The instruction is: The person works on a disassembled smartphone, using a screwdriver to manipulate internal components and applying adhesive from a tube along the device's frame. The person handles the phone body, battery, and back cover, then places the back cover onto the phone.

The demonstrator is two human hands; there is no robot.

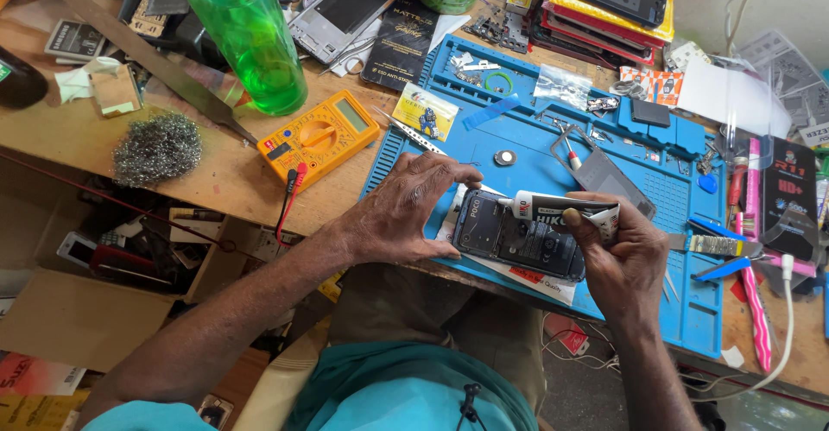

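Head view: glue tube (pixel 557 205) lies crosswise, nozzle pointing left over phone (pixel 518 243).

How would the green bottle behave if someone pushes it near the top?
The green bottle is tall and narrow and stands upright, so it may tip. It looks like thin clear plastic, so probably light and a little soft. Once down, its round body would likely roll toward the multimeter.

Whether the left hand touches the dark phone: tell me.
Touching. The head view shows the left hand with its fingertips pressed on the top-left edge of the dark phone, which lies on the blue mat.
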